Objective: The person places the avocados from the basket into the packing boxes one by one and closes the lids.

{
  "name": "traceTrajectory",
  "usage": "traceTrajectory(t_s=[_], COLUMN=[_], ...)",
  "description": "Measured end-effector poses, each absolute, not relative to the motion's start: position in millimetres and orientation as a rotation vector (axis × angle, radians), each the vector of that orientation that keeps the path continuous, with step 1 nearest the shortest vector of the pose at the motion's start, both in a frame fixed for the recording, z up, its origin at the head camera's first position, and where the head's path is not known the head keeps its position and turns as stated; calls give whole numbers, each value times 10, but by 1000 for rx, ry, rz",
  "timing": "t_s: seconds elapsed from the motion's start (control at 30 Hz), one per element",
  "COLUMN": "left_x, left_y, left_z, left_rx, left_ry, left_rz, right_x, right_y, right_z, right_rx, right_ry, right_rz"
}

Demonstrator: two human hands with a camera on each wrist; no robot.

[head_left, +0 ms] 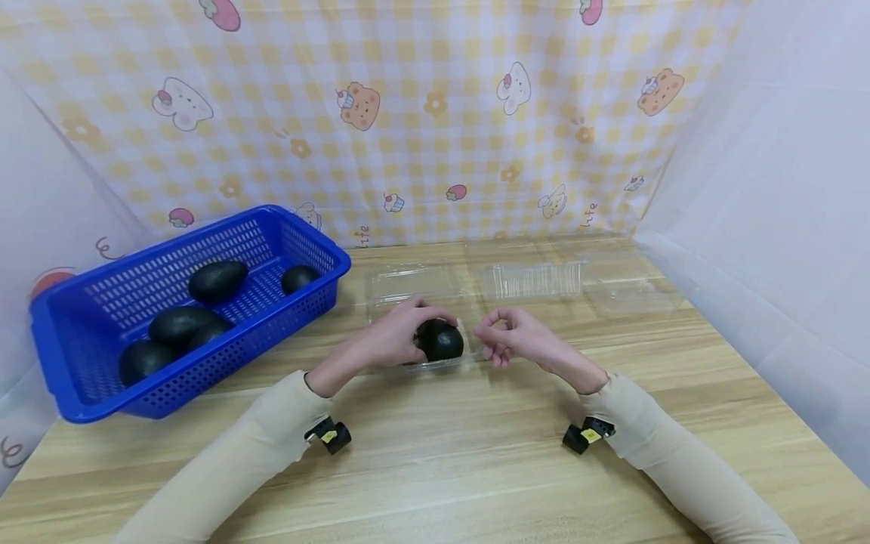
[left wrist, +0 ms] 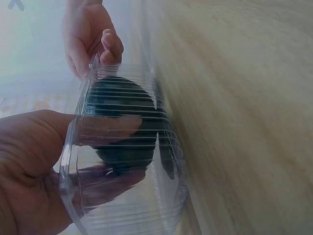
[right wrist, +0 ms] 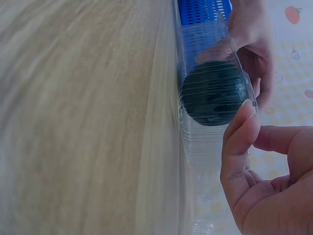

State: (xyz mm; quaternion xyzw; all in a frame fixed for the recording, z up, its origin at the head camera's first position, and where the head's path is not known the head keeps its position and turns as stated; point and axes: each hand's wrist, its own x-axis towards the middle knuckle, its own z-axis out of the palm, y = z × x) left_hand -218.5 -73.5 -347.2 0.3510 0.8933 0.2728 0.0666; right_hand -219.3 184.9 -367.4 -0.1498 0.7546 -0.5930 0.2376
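A dark avocado (head_left: 445, 341) lies in the near half of an open clear plastic clamshell box (head_left: 412, 281) on the table. My left hand (head_left: 401, 332) reaches into this half and grips the avocado, its thumb and fingers on either side. Through the ribbed wall, the left wrist view shows the avocado (left wrist: 124, 122) and those fingers. At the box's right end, my right hand (head_left: 519, 338) pinches the rim between thumb and index finger. The right wrist view has this hand (right wrist: 264, 181) right at the box edge.
A blue perforated basket (head_left: 292, 298) with several dark avocados (head_left: 217, 281) stands at the left. More clear plastic boxes (head_left: 537, 279) lie at the back right. A checked curtain (head_left: 435, 136) hangs behind the wooden table (head_left: 442, 468).
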Motion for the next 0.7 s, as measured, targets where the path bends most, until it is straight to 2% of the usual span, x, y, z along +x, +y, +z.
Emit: traceTrajectory(t_s=[0.33, 0.7], left_x=[-2210, -2248], left_y=[-618, -620], left_z=[-3460, -3459], left_rx=[899, 848], left_ry=[2586, 2623], left_rz=[1089, 1061], right_x=[-2193, -2190], right_y=[1832, 1841], right_z=[-3681, -3680], right_rx=[-393, -426], right_ry=[2083, 2083], right_rz=[-1623, -1628])
